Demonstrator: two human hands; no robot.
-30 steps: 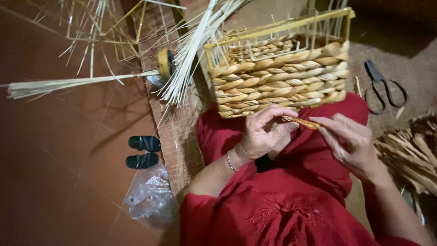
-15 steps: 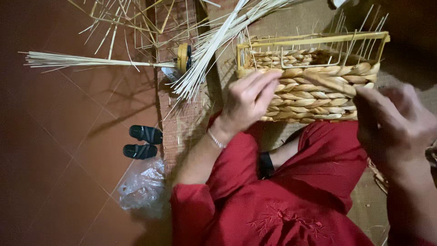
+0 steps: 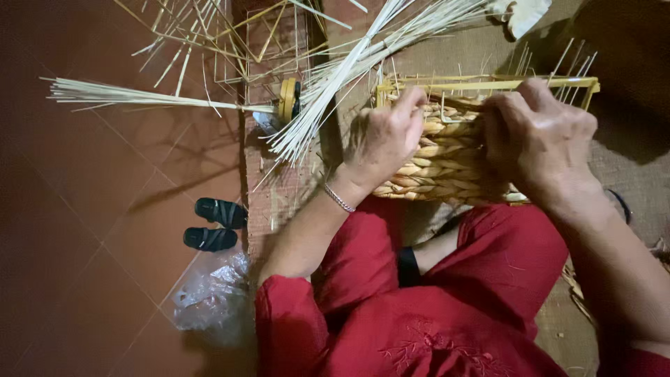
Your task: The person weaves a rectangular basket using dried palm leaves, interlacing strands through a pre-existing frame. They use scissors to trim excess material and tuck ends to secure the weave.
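Currently, the left hand (image 3: 380, 143) and right hand (image 3: 537, 139) both grip the woven side of the half-made basket (image 3: 447, 157), fingers curled around its braided rows, at the person's knees. Lower rows appear finished; bare yellow frame wires (image 3: 488, 85) above remain unwoven. Loose pale reeds (image 3: 335, 70) lie on a woven mat (image 3: 279, 195) beside a red tiled floor (image 3: 91, 209), near black sandals (image 3: 213, 223).

- Floor (image 3: 91, 209): reddish-brown tiles, laid diagonally.
- Woven mat (image 3: 279, 202): lies on the floor at the tiles' edge.
- Black sandals (image 3: 215, 224): one pair on the tiles, side by side.
- Clear plastic bag (image 3: 209, 297): crumpled, just below the sandals.
- Pale reed bundles (image 3: 160, 98): scattered across tiles and mat.
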